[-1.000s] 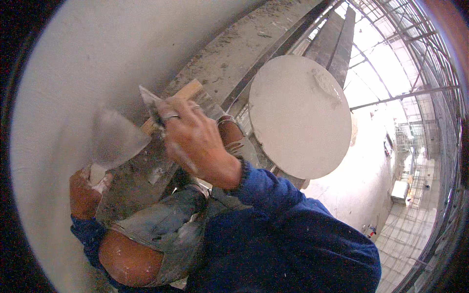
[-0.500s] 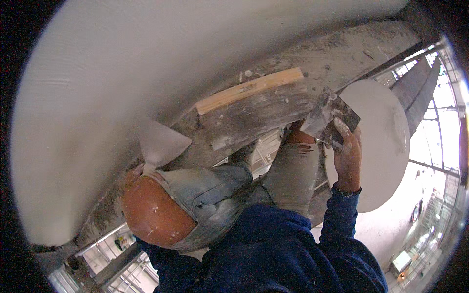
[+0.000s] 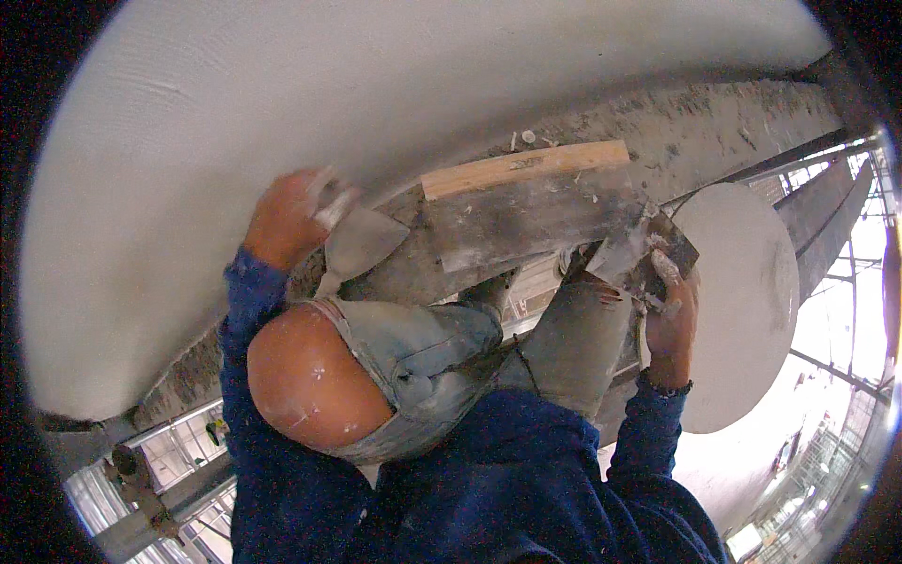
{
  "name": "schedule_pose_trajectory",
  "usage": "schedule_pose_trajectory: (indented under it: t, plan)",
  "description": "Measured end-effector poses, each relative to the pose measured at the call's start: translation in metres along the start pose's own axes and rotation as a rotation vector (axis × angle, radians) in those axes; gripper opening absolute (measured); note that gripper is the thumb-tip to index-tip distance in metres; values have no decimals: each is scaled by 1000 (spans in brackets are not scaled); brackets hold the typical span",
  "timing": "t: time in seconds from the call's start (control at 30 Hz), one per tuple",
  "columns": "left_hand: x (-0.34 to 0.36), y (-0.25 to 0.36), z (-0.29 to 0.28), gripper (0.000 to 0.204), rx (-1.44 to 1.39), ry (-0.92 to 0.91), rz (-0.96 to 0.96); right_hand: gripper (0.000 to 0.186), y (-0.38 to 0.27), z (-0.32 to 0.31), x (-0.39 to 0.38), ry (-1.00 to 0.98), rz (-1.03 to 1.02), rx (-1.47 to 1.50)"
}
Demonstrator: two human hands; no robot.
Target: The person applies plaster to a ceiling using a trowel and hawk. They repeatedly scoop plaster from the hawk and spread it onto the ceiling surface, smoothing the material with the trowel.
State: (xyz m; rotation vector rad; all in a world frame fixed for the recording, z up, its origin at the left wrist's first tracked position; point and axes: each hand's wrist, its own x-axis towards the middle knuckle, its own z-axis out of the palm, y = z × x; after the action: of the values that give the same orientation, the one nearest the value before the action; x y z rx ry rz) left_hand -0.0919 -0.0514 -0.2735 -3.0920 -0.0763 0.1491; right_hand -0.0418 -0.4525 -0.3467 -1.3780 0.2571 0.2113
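Note:
My left hand (image 3: pixel 293 214) is raised in front of the curved white wall surface (image 3: pixel 235 103), just beyond my bare knee. Its curled fingers are whitish and blurred, and what they hold, if anything, cannot be made out. Beside it a putty knife (image 3: pixel 365 242) with a broad pale blade lies over the ledge, its narrow end toward my knee. On the right, my right hand (image 3: pixel 673 305) grips a flat square metal scraper (image 3: pixel 678 246), thumb on its face. White plaster streaks the scraper and smears my fingers.
A grey board (image 3: pixel 536 221) with a bare wood strip (image 3: pixel 526 167) rests on the dirty ledge (image 3: pixel 695 127) ahead of my legs. Plaster crumbs (image 3: pixel 528 137) lie behind it. A large white rounded panel (image 3: pixel 742 310) stands at right. Metal scaffold tubes (image 3: pixel 169 512) show at lower left.
My left hand has risen from beside my knee to in front of the white wall, away from the putty knife. My right hand still holds the scraper. The view has shifted slightly.

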Motion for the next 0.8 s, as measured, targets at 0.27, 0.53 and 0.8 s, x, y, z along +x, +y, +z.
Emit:
schedule_pose_trajectory:
  t: [0.27,0.53,0.8]
  plan:
    - [73,54,49,58,-296,-140,468,33,-3,-6,-15,18,58,-19]
    - [80,82,9,60,-400,-433,356,29,15,-19,-16,38,-128,-225]
    - [86,110,-19,54,-470,-206,659,31,-47,10,-11,247,-465,-370]
